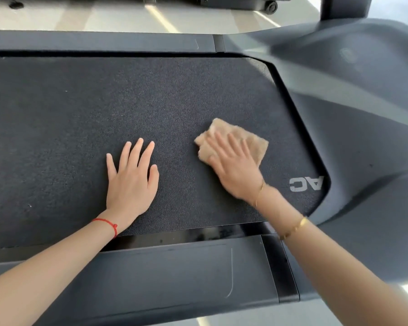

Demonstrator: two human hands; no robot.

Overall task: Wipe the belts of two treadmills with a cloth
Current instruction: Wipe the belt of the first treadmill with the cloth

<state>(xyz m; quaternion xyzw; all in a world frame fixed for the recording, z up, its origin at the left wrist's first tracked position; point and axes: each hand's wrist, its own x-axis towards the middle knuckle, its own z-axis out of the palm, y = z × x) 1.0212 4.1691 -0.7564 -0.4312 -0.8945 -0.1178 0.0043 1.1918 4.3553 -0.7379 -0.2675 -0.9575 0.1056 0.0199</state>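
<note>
The tan cloth (233, 140) lies on the dark treadmill belt (80, 118), toward three o'clock of its visible stretch — the right hand (233, 168) presses it flat with straight fingers. At nine o'clock from the cloth, well apart, the left hand (131, 177) rests palm-down on the belt, fingers straight. White letters (306, 184) sit at four o'clock of the cloth, beside the grey motor cover (363, 137).
</note>
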